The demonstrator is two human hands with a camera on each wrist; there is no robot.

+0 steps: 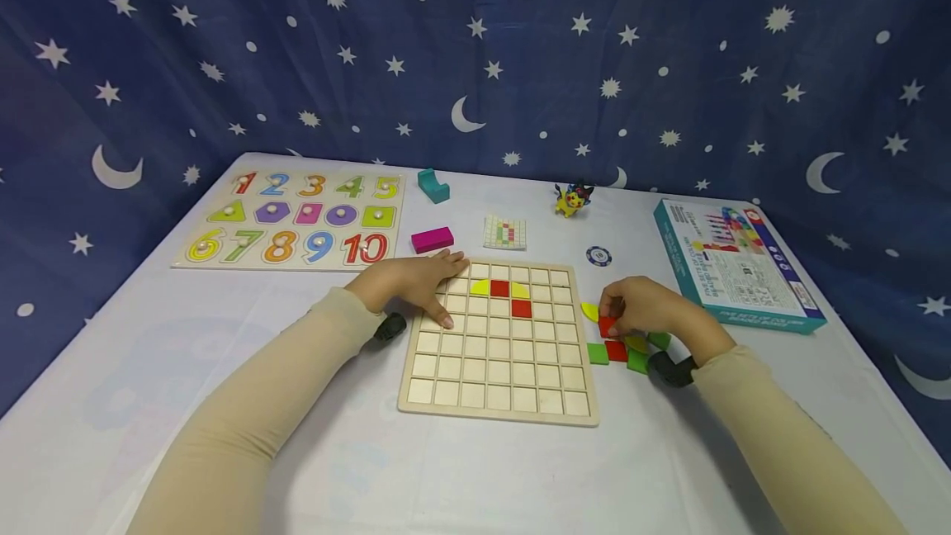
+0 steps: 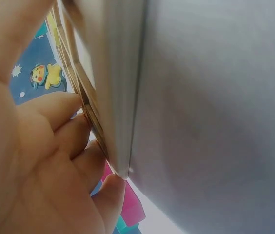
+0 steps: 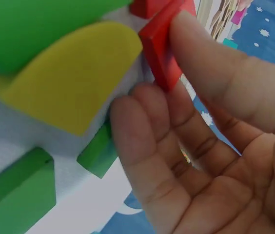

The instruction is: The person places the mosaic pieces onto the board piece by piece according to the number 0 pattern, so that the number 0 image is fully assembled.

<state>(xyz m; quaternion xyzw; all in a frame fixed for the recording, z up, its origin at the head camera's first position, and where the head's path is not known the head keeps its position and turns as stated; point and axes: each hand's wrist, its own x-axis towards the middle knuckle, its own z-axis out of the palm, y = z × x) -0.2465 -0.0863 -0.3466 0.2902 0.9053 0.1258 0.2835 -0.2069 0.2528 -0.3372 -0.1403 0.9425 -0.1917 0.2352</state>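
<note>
The red square tile (image 3: 164, 46) sits pinched between thumb and fingers of the right hand (image 1: 654, 312), just off the right edge of the wooden grid board (image 1: 499, 390), among loose green and yellow pieces (image 1: 635, 357) on the worktop (image 1: 223, 337). The board lies to the left of that hand, so the right hand is the nearer one to the tile. The left hand (image 1: 416, 283) lies flat, fingers straight, pressing on the board's upper left corner. Red and yellow tiles (image 1: 500, 289) already fill a few upper cells. The right hand hides much of the loose pile, and the left wrist view shows little more than the board's edge.
</note>
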